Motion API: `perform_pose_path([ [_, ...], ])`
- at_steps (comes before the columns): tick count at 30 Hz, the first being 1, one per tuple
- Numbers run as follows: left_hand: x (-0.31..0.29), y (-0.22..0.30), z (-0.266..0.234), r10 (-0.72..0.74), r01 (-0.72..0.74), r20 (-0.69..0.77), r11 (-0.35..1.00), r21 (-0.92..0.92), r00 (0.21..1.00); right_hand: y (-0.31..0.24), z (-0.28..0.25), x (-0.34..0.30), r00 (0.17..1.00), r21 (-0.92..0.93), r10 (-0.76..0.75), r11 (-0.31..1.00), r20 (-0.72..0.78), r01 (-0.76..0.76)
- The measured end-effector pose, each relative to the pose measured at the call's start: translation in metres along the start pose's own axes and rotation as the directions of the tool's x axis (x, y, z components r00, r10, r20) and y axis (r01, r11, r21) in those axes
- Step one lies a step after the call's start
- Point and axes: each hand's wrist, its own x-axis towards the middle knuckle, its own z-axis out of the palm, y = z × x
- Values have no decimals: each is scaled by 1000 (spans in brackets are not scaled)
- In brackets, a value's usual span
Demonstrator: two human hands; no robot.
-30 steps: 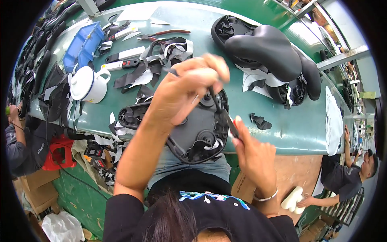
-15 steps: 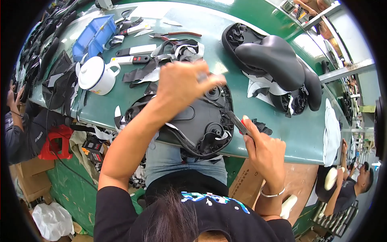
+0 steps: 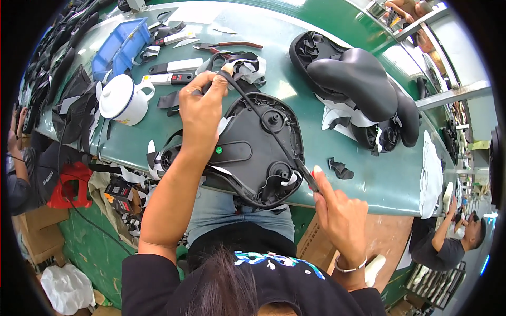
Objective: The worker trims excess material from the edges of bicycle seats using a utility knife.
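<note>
A black saddle [image 3: 247,138] lies underside up at the table's near edge, its plastic base showing with two round mounts. Above its far left side, my left hand [image 3: 203,113] is closed on one end of a thin black strip [image 3: 256,109]. The strip runs taut across the base to the saddle's right rim. There my right hand [image 3: 342,218] grips a cutter knife [image 3: 308,176] with a dark body and a bit of red, its tip against the rim beside the strip. Most of the knife's handle is hidden by my fingers.
Further right are several stacked black saddles [image 3: 358,79] and a small black scrap [image 3: 341,168]. To the left stand a white lidded mug [image 3: 124,102] and a blue bin [image 3: 118,50]. Knives, pliers [image 3: 232,45] and fabric scraps [image 3: 247,68] lie beyond. Other people work at both sides.
My left hand has moved left and turned, drawing the black strip out straight over the saddle. My right hand has shifted slightly down with the knife. The saddle's base is more exposed.
</note>
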Motion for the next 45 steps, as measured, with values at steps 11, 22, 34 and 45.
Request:
perform_pose_path([
  [11, -76, 45, -60, 167, -65, 603, 980, -186, 780, 30, -20, 78, 866, -99, -498, 860, 46, 500],
  [22, -9, 57, -43, -131, -787, 855, 341, 514, 502, 12, -22, 12, 970, -39, -191, 979, 151, 199],
  [34, 12, 72, -8, 100, 218, 325, 557, -802, 940, 3, 10, -47, 989, 325, 27, 943, 143, -73],
  [45, 5, 8, -40, -327, -169, 643, 792, 586, 693, 53, 24, -6, 741, 881, 665, 402, -94, -249],
])
